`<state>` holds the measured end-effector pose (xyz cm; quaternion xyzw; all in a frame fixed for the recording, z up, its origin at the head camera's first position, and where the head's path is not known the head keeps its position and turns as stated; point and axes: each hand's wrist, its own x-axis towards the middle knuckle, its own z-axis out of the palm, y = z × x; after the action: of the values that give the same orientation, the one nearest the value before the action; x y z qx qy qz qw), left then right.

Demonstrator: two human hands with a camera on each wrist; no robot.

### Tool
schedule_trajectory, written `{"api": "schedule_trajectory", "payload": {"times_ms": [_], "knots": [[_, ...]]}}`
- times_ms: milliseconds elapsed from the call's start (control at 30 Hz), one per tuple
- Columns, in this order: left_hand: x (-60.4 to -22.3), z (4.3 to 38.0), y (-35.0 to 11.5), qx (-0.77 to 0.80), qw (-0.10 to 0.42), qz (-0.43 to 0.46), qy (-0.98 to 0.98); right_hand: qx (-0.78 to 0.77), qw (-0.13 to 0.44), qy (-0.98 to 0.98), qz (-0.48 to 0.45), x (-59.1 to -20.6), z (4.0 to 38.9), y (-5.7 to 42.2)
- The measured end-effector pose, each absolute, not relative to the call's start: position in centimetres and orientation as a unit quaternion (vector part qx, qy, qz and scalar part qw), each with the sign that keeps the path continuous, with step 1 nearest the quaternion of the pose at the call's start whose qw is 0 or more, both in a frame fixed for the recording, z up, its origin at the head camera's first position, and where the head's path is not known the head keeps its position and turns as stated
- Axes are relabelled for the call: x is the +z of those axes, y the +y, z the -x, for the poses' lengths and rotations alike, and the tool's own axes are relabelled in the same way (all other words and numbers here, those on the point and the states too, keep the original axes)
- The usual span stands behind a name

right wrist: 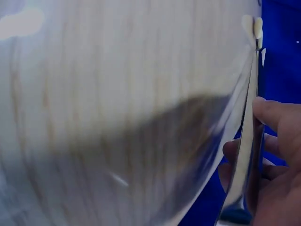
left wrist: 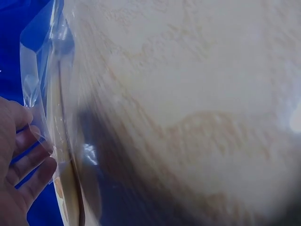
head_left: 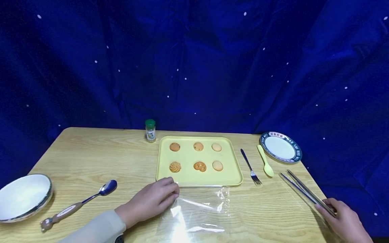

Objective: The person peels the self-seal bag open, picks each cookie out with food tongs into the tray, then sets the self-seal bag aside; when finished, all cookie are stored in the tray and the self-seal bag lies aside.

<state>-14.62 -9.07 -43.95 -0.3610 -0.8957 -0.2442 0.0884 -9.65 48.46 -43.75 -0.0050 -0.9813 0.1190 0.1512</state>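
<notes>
My left hand [head_left: 153,202] pinches the upper left edge of a clear plastic bag [head_left: 200,216], which lies flat on the table. In the left wrist view the bag's film [left wrist: 35,70] runs between the thumb and the fingers. At the right side my right hand [head_left: 344,216] grips a pair of metal tongs [head_left: 307,192] near their rear end. Their two arms stand a little apart at the tips, with nothing between them. Beyond the bag lies a yellow tray [head_left: 188,180] holding two rows of cookies, among them a swirl cookie [head_left: 175,166] and a pretzel-shaped cookie [head_left: 200,166].
A fork [head_left: 250,165], a pale yellow spoon [head_left: 265,162] and a dark-rimmed plate [head_left: 281,147] lie right of the tray. On the left are a white bowl [head_left: 25,195] and a spoon with a brown handle [head_left: 70,210]. A green-capped seasoning bottle [head_left: 150,131] stands behind.
</notes>
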Motion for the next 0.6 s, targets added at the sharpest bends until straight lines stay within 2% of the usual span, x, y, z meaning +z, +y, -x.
{"api": "schedule_trajectory", "payload": {"times_ms": [333,500,600], "knots": [[-44.1,14.3,-9.0,-0.223,0.121,0.353,-0.901,0.096,0.131,-0.987,-0.008,-44.7,9.6,48.9],[-44.0,14.2,-9.1,-0.219,0.132,0.352,-0.9,0.055,0.084,-0.995,-0.001,-43.0,10.5,47.8],[-43.6,14.2,-9.3,-0.212,0.148,0.362,-0.896,0.038,0.093,-0.995,-0.01,-41.6,11.6,45.5]]}}
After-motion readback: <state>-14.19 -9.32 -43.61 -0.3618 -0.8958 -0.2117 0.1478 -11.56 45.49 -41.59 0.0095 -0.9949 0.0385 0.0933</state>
